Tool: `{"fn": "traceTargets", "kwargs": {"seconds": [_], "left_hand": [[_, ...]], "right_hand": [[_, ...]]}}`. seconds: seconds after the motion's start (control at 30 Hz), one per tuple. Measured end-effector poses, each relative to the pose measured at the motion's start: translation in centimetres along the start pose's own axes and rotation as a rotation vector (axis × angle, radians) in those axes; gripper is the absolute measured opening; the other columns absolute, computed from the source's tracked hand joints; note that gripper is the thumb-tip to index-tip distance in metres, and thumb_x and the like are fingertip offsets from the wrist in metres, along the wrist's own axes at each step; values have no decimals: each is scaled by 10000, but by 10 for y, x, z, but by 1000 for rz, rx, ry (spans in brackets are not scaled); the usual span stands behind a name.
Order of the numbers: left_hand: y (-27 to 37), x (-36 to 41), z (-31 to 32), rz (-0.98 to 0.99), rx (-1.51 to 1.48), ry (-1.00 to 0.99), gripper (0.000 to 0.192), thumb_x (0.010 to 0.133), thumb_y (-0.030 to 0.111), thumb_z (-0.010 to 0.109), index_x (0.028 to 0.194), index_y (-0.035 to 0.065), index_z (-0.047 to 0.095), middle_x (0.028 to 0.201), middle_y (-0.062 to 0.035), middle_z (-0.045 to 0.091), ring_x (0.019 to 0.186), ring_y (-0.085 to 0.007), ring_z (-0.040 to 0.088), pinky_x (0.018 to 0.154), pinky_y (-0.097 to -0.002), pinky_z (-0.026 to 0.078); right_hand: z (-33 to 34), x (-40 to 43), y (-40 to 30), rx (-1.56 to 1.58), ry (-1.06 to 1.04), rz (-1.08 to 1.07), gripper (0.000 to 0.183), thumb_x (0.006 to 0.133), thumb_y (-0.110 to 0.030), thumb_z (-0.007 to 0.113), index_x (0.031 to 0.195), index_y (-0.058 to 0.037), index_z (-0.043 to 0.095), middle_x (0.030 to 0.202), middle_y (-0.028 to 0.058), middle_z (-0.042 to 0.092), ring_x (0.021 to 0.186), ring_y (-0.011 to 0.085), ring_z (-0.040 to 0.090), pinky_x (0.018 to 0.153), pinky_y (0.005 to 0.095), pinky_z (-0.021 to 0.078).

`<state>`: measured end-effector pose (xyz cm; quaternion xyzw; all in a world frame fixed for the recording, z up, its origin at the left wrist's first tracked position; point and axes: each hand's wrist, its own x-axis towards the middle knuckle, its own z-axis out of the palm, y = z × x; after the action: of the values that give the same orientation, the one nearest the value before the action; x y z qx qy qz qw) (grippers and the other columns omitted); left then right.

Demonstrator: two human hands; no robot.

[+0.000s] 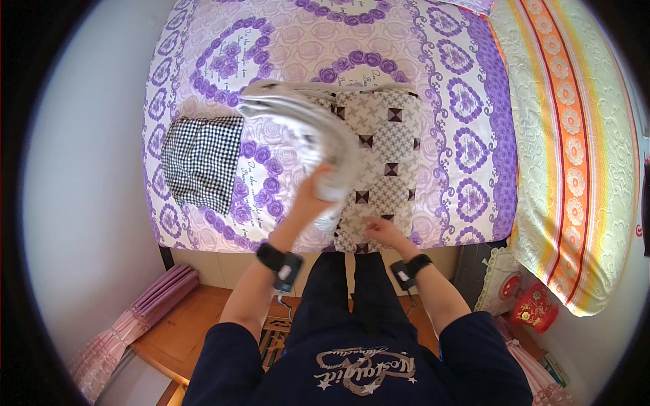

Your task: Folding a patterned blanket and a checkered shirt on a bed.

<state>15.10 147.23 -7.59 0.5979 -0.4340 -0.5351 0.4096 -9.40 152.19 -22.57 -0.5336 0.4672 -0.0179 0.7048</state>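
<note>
My left hand (311, 197) grips the edge of a pale grey-white cloth (297, 109), which is lifted, bent into a curve and blurred by motion. Against its right side lies a beige houndstooth-patterned cloth (388, 144) with dark brown squares, flat in a long strip on the bed. Whether the two are sides of one piece I cannot tell. Over the near end of the patterned strip is my right hand (383, 231), its index finger stretched out and nothing seen in its grasp. A folded black-and-white checked cloth (205, 160) rests farther left.
A purple-and-white rose-print sheet (294, 38) covers the bed. Along the right side hangs a yellow, orange and white textile (563, 152). A pink curtain (147, 304) is at lower left, and a red floral object (535, 307) at lower right. Both wrists carry strapped devices with cables.
</note>
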Motion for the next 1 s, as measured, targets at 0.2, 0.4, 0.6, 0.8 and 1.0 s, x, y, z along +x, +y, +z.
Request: {"fn": "traceTargets", "kwargs": {"seconds": [0.2, 0.4, 0.6, 0.8, 1.0], "left_hand": [[-46, -17, 125, 118, 578, -800, 515, 636, 137, 634, 1118, 120, 454, 1321, -91, 335, 993, -310, 516, 791, -398, 430], [-104, -18, 114, -230, 262, -760, 376, 691, 22, 526, 1062, 81, 528, 990, -109, 571, 836, -208, 572, 679, -295, 464], [-134, 68, 38, 17, 541, 276, 604, 680, 193, 681, 1193, 13, 416, 1204, -178, 424, 1119, -285, 403, 892, -345, 364], [-144, 99, 26, -630, -45, 79, 696, 640, 232, 735, 1196, -2, 389, 1129, -134, 485, 1027, -231, 473, 878, -328, 368], [-59, 84, 89, -540, -173, 108, 426, 639, 68, 669, 1027, -7, 509, 920, -59, 575, 806, -160, 550, 734, -268, 430]], "right_hand": [[-131, -47, 66, 420, 633, 153, 353, 799, -107, 512, 1142, -23, 496, 818, 72, 610, 667, 127, 572, 581, 221, 458], [-141, -21, 34, 304, 707, 228, 682, 750, -341, 638, 1273, -14, 348, 1183, 199, 459, 1043, 231, 484, 851, 323, 402], [-144, 53, 73, 36, 612, 161, 1013, 628, -402, 741, 1335, 16, 148, 1304, 181, 339, 1149, 242, 397, 936, 311, 329], [-135, 72, 52, 413, 690, 63, 590, 613, -42, 625, 1164, 22, 423, 990, 106, 569, 893, 185, 539, 789, 281, 428], [-163, 12, 29, 565, 789, -16, 528, 576, -106, 652, 1069, 4, 497, 918, 119, 587, 835, 200, 553, 727, 294, 441]]}}
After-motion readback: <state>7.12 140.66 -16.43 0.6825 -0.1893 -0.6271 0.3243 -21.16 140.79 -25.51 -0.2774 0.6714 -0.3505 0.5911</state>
